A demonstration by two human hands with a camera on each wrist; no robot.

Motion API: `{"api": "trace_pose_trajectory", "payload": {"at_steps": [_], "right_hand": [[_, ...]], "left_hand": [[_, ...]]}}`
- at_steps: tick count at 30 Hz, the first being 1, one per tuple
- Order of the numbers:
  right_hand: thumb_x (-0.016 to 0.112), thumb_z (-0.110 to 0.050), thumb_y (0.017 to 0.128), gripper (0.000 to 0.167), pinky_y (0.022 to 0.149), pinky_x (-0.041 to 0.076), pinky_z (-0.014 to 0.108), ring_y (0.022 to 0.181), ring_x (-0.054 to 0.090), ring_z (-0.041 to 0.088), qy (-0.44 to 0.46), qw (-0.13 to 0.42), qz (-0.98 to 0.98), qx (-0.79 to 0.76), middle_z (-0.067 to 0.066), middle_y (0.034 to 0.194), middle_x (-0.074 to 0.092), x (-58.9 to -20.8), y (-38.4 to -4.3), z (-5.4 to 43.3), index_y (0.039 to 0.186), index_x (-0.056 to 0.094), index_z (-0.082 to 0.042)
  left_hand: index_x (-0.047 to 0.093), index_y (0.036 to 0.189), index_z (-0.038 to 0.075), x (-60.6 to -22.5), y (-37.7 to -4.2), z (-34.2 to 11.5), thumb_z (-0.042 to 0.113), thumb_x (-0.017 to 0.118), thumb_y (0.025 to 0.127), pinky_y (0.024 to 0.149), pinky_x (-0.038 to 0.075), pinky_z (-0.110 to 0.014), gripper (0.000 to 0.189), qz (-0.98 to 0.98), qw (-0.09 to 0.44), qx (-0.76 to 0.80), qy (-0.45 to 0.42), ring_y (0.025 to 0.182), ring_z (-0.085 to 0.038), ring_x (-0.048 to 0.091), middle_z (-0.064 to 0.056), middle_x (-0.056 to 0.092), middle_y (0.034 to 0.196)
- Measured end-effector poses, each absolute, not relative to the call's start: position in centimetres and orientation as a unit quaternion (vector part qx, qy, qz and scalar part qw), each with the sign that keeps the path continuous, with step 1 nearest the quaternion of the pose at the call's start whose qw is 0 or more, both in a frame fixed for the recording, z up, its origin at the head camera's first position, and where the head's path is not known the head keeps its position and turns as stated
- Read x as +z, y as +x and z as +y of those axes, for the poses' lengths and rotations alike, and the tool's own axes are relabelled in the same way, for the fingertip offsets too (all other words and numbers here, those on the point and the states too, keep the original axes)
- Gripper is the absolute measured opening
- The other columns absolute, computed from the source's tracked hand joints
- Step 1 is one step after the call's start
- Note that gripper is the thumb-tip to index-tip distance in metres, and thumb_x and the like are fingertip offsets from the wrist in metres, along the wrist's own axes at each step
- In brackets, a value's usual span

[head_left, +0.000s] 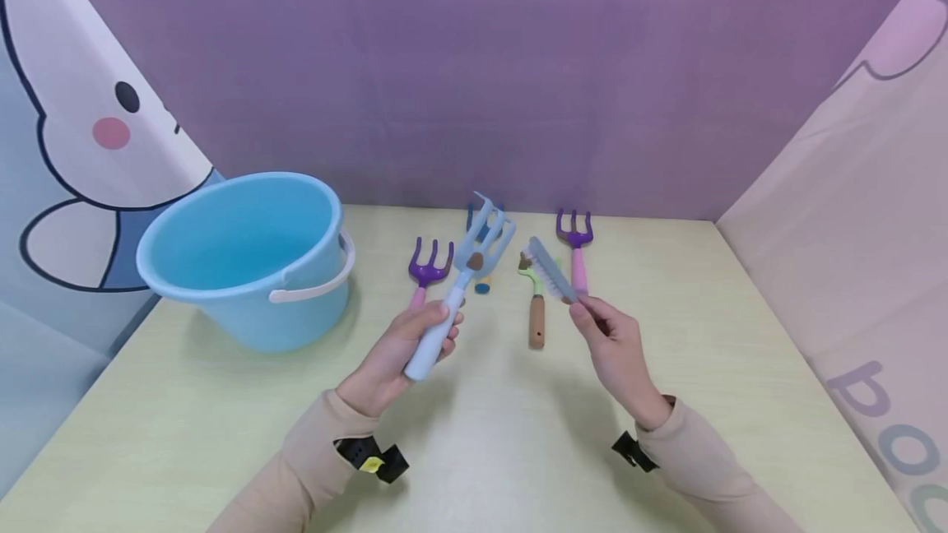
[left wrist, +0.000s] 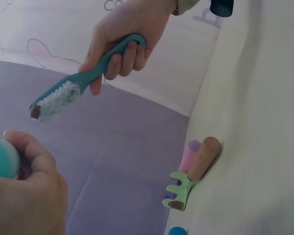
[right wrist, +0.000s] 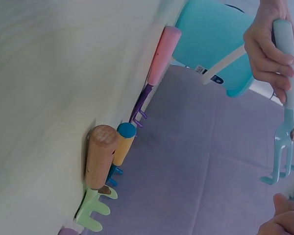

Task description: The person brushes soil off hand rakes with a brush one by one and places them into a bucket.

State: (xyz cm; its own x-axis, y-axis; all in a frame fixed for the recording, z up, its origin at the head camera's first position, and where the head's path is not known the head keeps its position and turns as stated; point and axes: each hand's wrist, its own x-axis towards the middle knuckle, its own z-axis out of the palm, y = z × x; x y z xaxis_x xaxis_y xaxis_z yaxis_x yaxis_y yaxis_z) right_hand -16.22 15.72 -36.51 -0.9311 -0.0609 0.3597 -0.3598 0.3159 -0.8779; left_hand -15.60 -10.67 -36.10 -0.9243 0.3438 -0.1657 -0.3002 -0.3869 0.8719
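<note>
My left hand (head_left: 396, 352) grips the handle of a light blue hand rake (head_left: 433, 344), its tines pointing up and away. A brown patch (head_left: 475, 261) sits at the base of the tines. My right hand (head_left: 620, 352) pinches a blue-grey brush (head_left: 550, 268) with white bristles, raised to the right of the rake. In the left wrist view the brush (left wrist: 63, 98) has a brown smear on its tip, and the right fingers curl round its handle. Rake and brush are apart. In the right wrist view the right hand (right wrist: 284, 220) is mostly cut off.
On the pale table (head_left: 704, 336) lie two purple forks (head_left: 428, 271) with pink handles, a green fork with a wooden handle (head_left: 536, 323), and a blue tool with a yellow handle (right wrist: 123, 147), partly hidden behind the rake. A blue bucket (head_left: 281, 323) stands at left, before a purple backdrop.
</note>
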Motion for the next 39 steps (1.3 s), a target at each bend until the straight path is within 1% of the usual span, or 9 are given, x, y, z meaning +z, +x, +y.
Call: {"api": "trace_pose_trajectory", "payload": {"at_steps": [4,9,11,14,17,19,21,28,39], "right_hand": [[0.053,-0.004,0.09,0.021,0.039,0.027,0.024,0.047,0.031,0.003,0.17,0.175,-0.793,0.558,-0.005,0.058,0.037,-36.8,-16.2,15.2,0.107,0.065,0.003],[0.057,0.0,0.087,0.019,0.041,0.03,0.02,0.049,0.035,0.002,0.243,0.263,-0.781,0.511,0.0,0.061,0.045,-37.3,-16.6,14.3,0.103,0.065,0.003],[0.058,-0.007,0.088,0.021,0.043,0.031,0.017,0.051,0.037,0.002,0.274,0.312,-0.772,0.481,0.004,0.065,0.052,-37.4,-17.0,13.7,0.104,0.065,0.005],[0.054,-0.021,0.092,0.032,0.046,0.035,0.015,0.054,0.042,0.006,0.306,0.388,-0.754,0.433,0.01,0.071,0.06,-37.3,-17.5,12.7,0.105,0.064,0.006],[0.049,-0.03,0.094,0.042,0.047,0.039,0.016,0.053,0.046,0.01,0.32,0.441,-0.739,0.396,0.011,0.07,0.061,-37.1,-17.8,11.6,0.103,0.064,0.008],[0.049,-0.029,0.094,0.041,0.046,0.04,0.017,0.051,0.047,0.012,0.318,0.456,-0.736,0.385,0.01,0.067,0.058,-37.1,-17.8,10.9,0.102,0.064,0.008],[0.049,-0.029,0.094,0.04,0.045,0.037,0.017,0.049,0.044,0.012,0.312,0.465,-0.738,0.377,0.008,0.063,0.053,-37.0,-17.8,10.5,0.102,0.064,0.008],[0.051,-0.029,0.094,0.041,0.045,0.031,0.017,0.049,0.038,0.01,0.284,0.469,-0.746,0.378,0.007,0.06,0.047,-37.4,-17.8,10.1,0.105,0.064,0.007],[0.054,-0.027,0.092,0.039,0.044,0.031,0.017,0.049,0.037,0.01,0.278,0.489,-0.728,0.391,0.008,0.062,0.048,-37.8,-17.6,10.0,0.103,0.065,0.008]], "left_hand": [[0.037,0.127,-0.003,-36.2,-15.5,-10.4,0.02,0.047,0.094,0.068,0.048,-0.014,0.042,0.505,0.203,0.839,0.025,0.077,-0.005,0.053,0.001,0.055,0.092],[0.035,0.13,-0.001,-36.2,-15.4,-10.2,0.022,0.046,0.094,0.068,0.047,-0.013,0.044,0.491,0.222,0.842,0.022,0.076,-0.004,0.052,0.002,0.053,0.094],[0.035,0.13,0.0,-36.2,-15.4,-10.1,0.022,0.045,0.094,0.067,0.047,-0.013,0.043,0.49,0.229,0.841,0.02,0.076,-0.003,0.052,0.002,0.053,0.094],[0.035,0.131,0.0,-36.2,-15.3,-9.7,0.022,0.044,0.095,0.067,0.046,-0.012,0.043,0.485,0.24,0.841,0.02,0.075,-0.003,0.052,0.002,0.053,0.094],[0.034,0.131,0.0,-36.2,-15.2,-9.4,0.022,0.044,0.095,0.066,0.046,-0.011,0.043,0.473,0.252,0.844,0.021,0.074,-0.002,0.052,0.002,0.052,0.093],[0.034,0.131,0.0,-36.1,-15.1,-9.3,0.023,0.044,0.095,0.067,0.046,-0.011,0.044,0.466,0.259,0.846,0.022,0.074,-0.002,0.052,0.003,0.053,0.094],[0.034,0.132,0.001,-36.0,-15.1,-9.2,0.023,0.044,0.095,0.067,0.046,-0.011,0.044,0.46,0.266,0.847,0.025,0.075,-0.001,0.052,0.003,0.053,0.094],[0.033,0.132,0.001,-35.5,-14.7,-9.2,0.024,0.045,0.095,0.066,0.046,-0.01,0.045,0.425,0.293,0.856,0.023,0.073,-0.001,0.052,0.004,0.052,0.094],[0.038,0.121,0.006,-35.2,-14.4,-9.6,0.023,0.044,0.097,0.064,0.046,-0.011,0.031,0.343,0.319,0.883,0.026,0.072,-0.003,0.053,0.002,0.052,0.092]]}}
